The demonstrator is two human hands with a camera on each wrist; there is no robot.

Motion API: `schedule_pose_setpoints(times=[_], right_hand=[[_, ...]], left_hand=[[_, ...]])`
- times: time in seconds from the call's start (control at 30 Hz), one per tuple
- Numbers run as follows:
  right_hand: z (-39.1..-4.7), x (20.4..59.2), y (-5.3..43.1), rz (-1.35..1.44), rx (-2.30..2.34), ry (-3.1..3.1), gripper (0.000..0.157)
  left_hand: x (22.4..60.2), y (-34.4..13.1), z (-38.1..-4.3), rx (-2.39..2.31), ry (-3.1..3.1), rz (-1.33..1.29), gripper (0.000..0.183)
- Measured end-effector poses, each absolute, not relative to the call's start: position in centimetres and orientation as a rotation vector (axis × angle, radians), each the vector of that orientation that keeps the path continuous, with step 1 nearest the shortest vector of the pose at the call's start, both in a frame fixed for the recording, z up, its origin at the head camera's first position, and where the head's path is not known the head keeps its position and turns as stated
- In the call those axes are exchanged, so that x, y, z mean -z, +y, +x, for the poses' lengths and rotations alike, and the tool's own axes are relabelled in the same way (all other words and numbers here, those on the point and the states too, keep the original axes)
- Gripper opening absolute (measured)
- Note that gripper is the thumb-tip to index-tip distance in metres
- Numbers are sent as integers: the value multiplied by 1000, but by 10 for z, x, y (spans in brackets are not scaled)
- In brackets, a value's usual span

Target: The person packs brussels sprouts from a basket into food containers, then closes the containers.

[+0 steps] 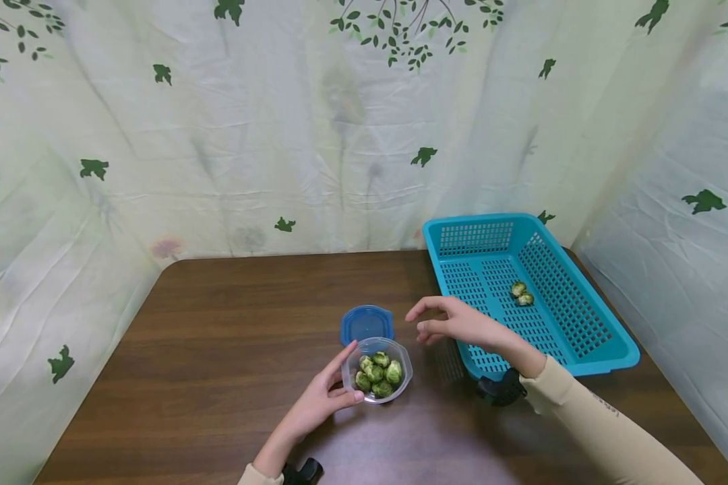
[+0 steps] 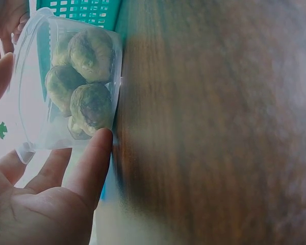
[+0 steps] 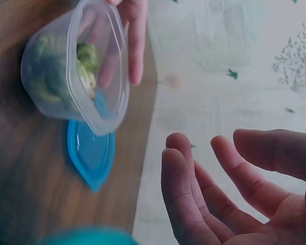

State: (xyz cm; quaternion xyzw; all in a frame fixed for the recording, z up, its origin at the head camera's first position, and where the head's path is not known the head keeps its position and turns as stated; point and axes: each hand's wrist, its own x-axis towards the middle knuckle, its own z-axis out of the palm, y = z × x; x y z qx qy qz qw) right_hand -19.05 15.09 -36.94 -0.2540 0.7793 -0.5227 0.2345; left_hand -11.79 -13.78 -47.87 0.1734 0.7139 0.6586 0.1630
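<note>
A clear plastic container (image 1: 408,367) with several Brussels sprouts (image 1: 381,375) in it stands on the table. My left hand (image 1: 323,397) holds it from the left, with the thumb at the near side and the fingers on the far left side. In the left wrist view, the fingertips (image 2: 99,140) touch the container's wall. My right hand (image 1: 455,322) hovers between the container and the basket, its fingers loosely bent and nothing between them. Just behind the container lies a blue lid (image 1: 364,322).
At the right stands a turquoise perforated basket (image 1: 588,296), with two sprouts (image 1: 522,294) on its floor. A brown wooden table (image 1: 249,323) lies under everything. White curtain-like sheets (image 1: 267,135) with leaf prints hang behind and at both sides.
</note>
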Motion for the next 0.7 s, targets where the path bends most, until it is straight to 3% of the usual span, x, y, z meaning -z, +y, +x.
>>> schedule_pose_setpoints(times=[0.7], right_hand=[[-210,365,194,-579,1545,2155,24]], left_hand=[[479,-138,-117,-1888,2022,484,84]])
